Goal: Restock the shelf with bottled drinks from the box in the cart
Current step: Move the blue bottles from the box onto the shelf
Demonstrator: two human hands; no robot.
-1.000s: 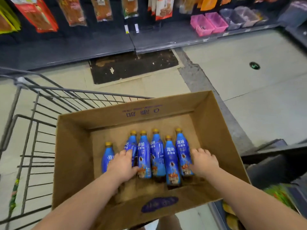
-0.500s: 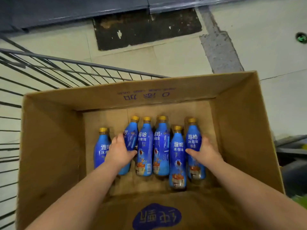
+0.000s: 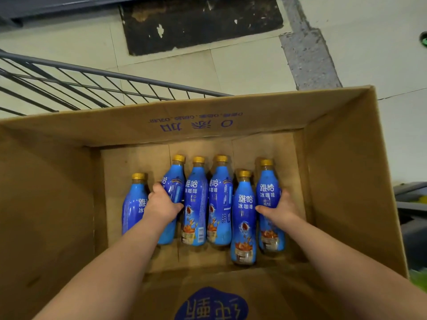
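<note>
An open cardboard box sits in a wire cart. Several blue bottled drinks with gold caps lie side by side on its floor. My left hand grips the second bottle from the left, fingers curled round its body. At the far right, my right hand grips the rightmost bottle, thumb across its front. A lone bottle lies left of my left hand. Two bottles and a lower one lie between my hands.
The box's tall flaps rise on all sides, the right flap close to my right forearm. Beyond the cart lies a pale tiled floor with a dark patch. A dark shelf edge shows at the right.
The view has tilted down and closed in on the box. Both hands have settled from resting on the bottles to curling round one bottle each.
</note>
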